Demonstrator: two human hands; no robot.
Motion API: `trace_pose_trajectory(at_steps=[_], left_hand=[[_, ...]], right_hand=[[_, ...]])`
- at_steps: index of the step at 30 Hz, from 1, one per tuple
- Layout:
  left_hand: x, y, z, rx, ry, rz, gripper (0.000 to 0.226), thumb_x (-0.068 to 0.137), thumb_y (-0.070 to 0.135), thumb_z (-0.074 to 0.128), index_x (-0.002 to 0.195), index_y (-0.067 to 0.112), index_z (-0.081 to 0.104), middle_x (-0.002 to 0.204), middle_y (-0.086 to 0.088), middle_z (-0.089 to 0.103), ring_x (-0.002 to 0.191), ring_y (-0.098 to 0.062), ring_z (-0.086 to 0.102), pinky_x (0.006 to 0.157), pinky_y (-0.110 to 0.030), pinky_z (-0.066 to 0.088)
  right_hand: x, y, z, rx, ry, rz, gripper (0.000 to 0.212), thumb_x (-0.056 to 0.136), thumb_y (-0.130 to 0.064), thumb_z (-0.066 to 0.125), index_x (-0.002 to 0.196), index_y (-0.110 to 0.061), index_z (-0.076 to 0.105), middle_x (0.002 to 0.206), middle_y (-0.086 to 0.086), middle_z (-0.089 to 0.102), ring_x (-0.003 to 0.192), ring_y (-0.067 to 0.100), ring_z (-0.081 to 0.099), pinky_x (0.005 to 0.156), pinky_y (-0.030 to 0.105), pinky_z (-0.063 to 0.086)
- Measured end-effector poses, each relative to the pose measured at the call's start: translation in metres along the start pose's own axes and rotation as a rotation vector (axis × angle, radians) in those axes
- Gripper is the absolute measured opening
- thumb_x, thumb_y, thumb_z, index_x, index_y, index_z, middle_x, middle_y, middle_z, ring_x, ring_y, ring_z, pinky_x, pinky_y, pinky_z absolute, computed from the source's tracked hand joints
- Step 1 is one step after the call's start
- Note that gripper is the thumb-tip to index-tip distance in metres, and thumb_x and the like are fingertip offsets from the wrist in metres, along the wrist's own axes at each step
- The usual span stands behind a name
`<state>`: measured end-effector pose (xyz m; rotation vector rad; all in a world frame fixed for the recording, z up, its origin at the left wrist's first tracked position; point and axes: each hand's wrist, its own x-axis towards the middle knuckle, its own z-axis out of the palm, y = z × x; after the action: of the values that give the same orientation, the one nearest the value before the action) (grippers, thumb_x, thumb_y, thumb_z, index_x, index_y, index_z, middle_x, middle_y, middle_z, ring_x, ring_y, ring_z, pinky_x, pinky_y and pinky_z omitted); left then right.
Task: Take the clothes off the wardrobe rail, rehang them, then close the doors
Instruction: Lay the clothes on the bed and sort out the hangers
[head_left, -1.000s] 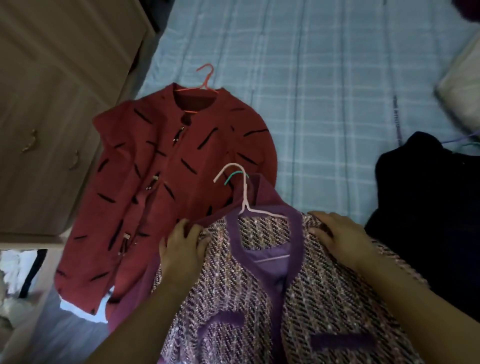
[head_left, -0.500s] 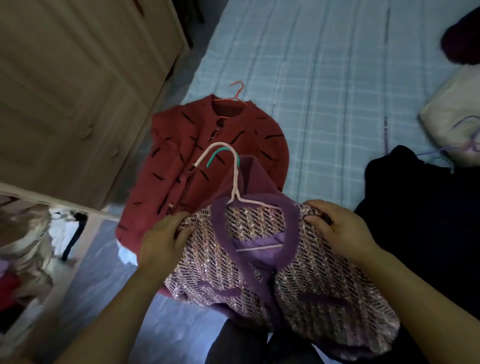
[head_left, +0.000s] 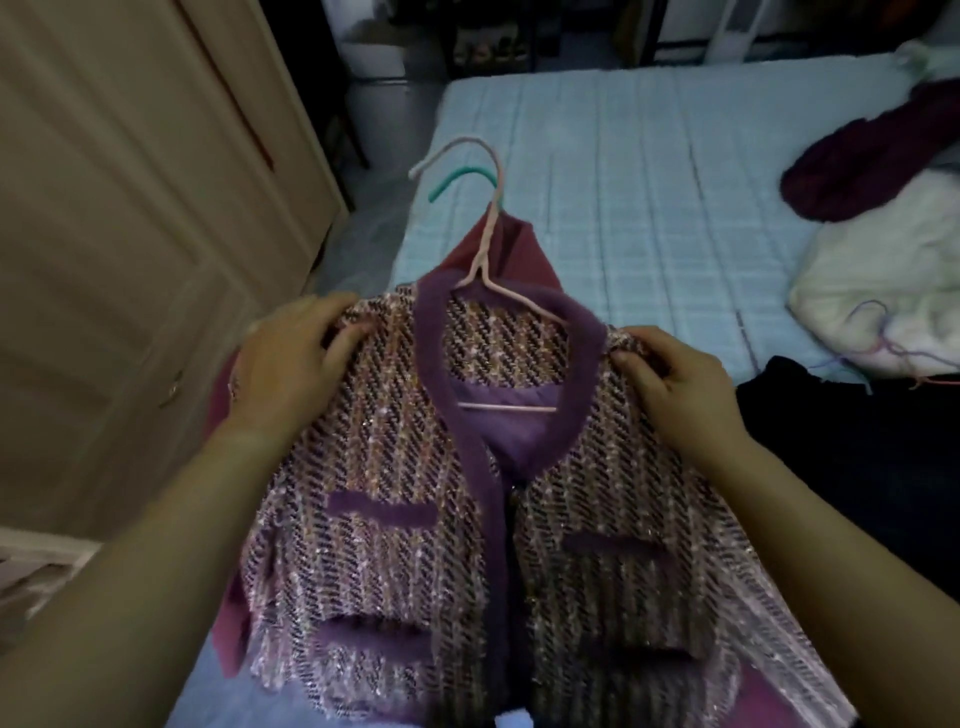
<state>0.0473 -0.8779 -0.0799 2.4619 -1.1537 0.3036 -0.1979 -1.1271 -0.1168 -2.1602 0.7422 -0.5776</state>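
Note:
A purple tweed jacket (head_left: 395, 561) with plain purple trim hangs on a pink hanger (head_left: 485, 234), lifted in front of me above the bed. A teal hook (head_left: 457, 179) shows beside the pink hook, and a maroon garment (head_left: 511, 254) peeks out behind the collar. My left hand (head_left: 296, 364) grips the jacket's left shoulder. At the opposite shoulder, my right hand (head_left: 670, 379) pinches the fabric. The wardrobe door (head_left: 119, 249) stands at the left.
The bed (head_left: 649, 182) with a pale blue checked cover fills the middle and right. On it lie a dark garment (head_left: 852, 441), a cream bundle (head_left: 883, 280) with a thin purple hanger, and a dark maroon knit (head_left: 872, 156). Dim furniture stands beyond the bed.
Both hands have raised the purple jacket off the bed and my view has tilted up. The red jacket with black dashes is now hidden behind it.

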Motion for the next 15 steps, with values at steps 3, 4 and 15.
trace_pose_trajectory(at_steps=[3, 4, 15], left_hand=[[0.028, -0.031, 0.040, -0.113, -0.149, 0.011, 0.041, 0.086, 0.056, 0.037, 0.110, 0.031, 0.059, 0.107, -0.005, 0.068, 0.099, -0.028, 0.061, 0.083, -0.047, 0.048], [0.032, -0.037, 0.056, -0.134, -0.204, 0.014, 0.041, 0.086, 0.056, 0.037, 0.110, 0.032, 0.059, 0.108, -0.004, 0.068, 0.099, -0.028, 0.062, 0.083, -0.046, 0.048], [0.041, -0.072, 0.189, -0.031, -0.367, 0.003, 0.046, 0.088, 0.046, 0.034, 0.103, 0.017, 0.067, 0.101, -0.007, 0.064, 0.085, -0.031, 0.061, 0.071, -0.039, 0.050]], right_hand=[[0.023, 0.014, 0.033, -0.016, 0.001, 0.109, 0.012, 0.089, -0.029, 0.060, 0.099, -0.033, 0.065, 0.085, -0.014, 0.064, 0.089, 0.010, 0.061, 0.074, 0.025, 0.042], [0.027, 0.023, 0.041, -0.034, -0.010, 0.140, 0.011, 0.089, -0.029, 0.060, 0.099, -0.031, 0.066, 0.085, -0.012, 0.065, 0.089, 0.013, 0.062, 0.074, 0.027, 0.044], [0.075, 0.124, 0.117, -0.233, -0.128, 0.232, 0.022, 0.089, -0.033, 0.060, 0.107, -0.021, 0.065, 0.099, 0.004, 0.064, 0.092, 0.024, 0.059, 0.074, 0.033, 0.044]])
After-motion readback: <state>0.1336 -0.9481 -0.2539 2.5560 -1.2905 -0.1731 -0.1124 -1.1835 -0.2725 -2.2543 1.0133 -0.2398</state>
